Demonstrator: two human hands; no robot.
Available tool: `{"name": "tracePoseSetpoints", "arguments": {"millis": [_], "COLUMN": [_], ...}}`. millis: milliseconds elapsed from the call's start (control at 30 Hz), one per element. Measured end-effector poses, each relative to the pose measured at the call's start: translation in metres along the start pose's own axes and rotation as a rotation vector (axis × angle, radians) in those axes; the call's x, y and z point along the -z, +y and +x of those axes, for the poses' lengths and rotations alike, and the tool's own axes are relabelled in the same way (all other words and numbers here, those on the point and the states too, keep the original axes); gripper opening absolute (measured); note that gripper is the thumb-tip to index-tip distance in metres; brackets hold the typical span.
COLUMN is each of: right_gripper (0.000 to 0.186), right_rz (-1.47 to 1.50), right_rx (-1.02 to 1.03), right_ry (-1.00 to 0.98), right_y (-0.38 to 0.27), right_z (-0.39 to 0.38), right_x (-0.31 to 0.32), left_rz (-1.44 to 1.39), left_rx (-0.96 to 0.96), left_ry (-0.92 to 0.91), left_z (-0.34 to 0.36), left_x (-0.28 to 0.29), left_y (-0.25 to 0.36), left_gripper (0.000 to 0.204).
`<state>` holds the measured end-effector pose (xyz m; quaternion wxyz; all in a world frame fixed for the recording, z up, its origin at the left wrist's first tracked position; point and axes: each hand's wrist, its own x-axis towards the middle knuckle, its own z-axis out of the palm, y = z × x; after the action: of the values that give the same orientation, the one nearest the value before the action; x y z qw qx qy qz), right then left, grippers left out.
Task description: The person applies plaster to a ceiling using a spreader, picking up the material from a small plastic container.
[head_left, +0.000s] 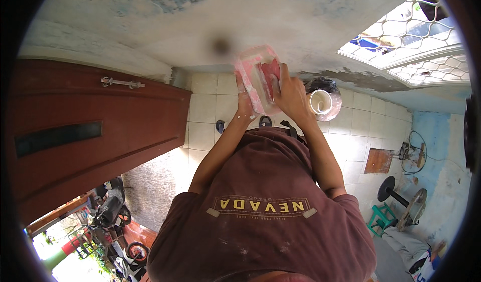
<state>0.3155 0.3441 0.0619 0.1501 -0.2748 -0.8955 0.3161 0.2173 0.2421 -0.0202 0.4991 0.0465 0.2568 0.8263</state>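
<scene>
In front of my chest, close to the plastered wall [215,26], my left hand [244,102] supports a see-through plastic tub [249,84] smeared with pink and whitish paste. Its fingers are partly hidden by the tub. My right hand [292,95] is closed on a flat red scraper [270,76], which lies over the tub and has pale paste on it. White specks dot my left wrist. Just right of my right wrist, lower down, a white round pail [320,102] stands beside a dark plastic bag [323,85].
A brown wooden door [75,111] stands at the left, with parked motorcycles [112,207] beyond it. White tiles [203,109] cover the floor. At the right are a grilled window [401,36], a green stool [382,219] and a round-based stand [401,199].
</scene>
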Motion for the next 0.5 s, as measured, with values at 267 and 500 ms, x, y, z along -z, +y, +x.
{"name": "tracePoseSetpoints", "arguments": {"millis": [267,500], "right_gripper": [0.039,0.049], "right_rz": [0.194,0.232], "right_rx": [-0.039,0.125], "right_ry": [-0.066,0.207], "right_y": [0.010,0.026], "right_z": [-0.017,-0.031], "right_x": [-0.017,-0.023], "left_rz": [-0.057,-0.049], "left_rx": [0.087,0.244], "left_ry": [0.014,-0.072], "left_z": [-0.006,0.002], "left_x": [0.020,0.024], "left_y": [-0.007,-0.026], "left_gripper": [0.087,0.084]}}
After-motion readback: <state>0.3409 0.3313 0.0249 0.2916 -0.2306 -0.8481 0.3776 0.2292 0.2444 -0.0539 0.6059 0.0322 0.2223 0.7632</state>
